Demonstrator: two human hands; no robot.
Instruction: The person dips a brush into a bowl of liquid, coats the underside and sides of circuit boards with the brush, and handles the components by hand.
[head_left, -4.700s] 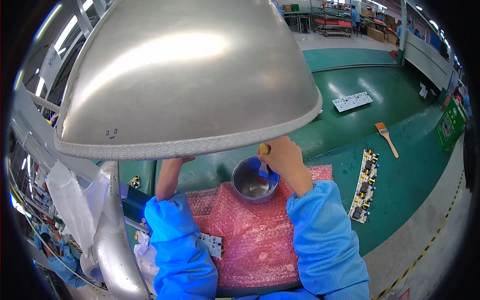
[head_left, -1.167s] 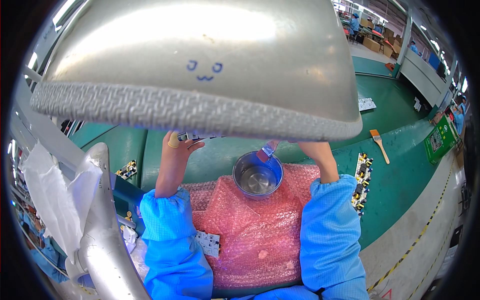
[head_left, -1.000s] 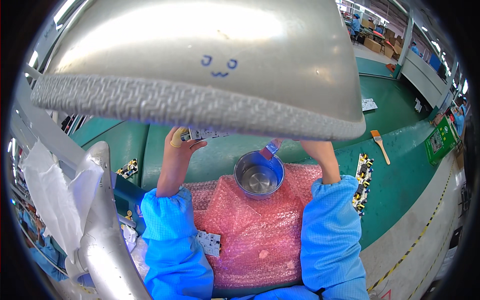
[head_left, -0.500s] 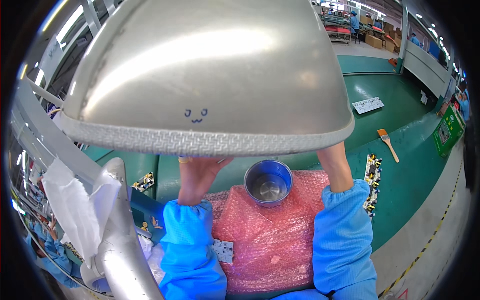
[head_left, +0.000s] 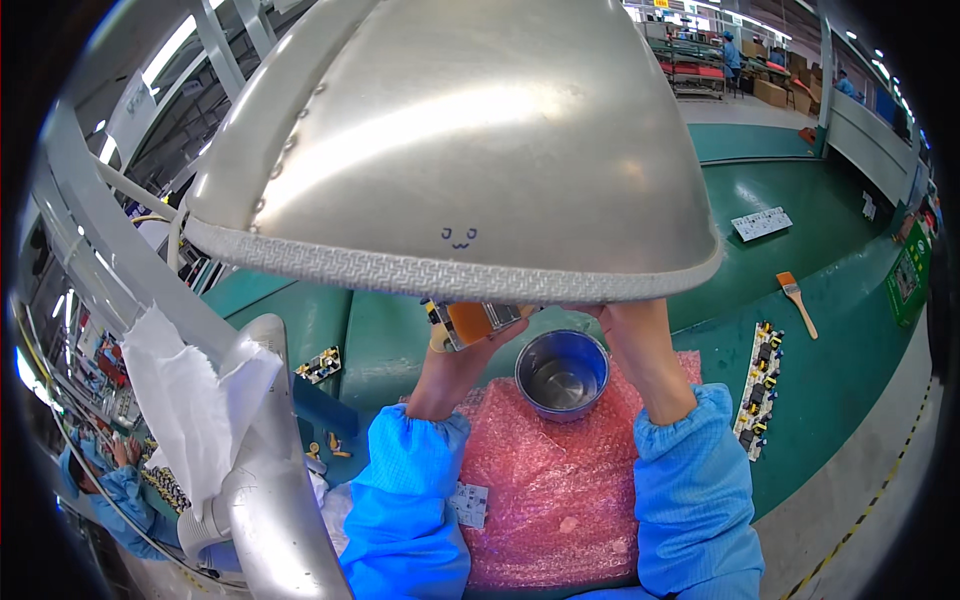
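My left hand [head_left: 458,368] is closed on a circuit board [head_left: 482,320] crowded with components, an orange patch showing on it. The far part of that board is hidden under the metal hood [head_left: 470,180]. My right hand [head_left: 632,335] reaches up beneath the same hood, which covers its fingers. Between my forearms a round metal cup [head_left: 563,375] with some clear liquid in it stands on pink bubble wrap [head_left: 550,490]. Beside my left sleeve lies a small pale board [head_left: 469,504].
On the green bench [head_left: 690,480] at the right lie a populated board strip [head_left: 760,390], an orange-bristled brush [head_left: 797,304] and a white board [head_left: 762,224]. At the left stand a metal duct [head_left: 275,480] with white tissue [head_left: 195,400] and another small board [head_left: 319,365].
The hood and bench have shifted slightly right in view. My left hand now shows the circuit board below the hood's rim; before, the board was not visible. My right hand has moved inward.
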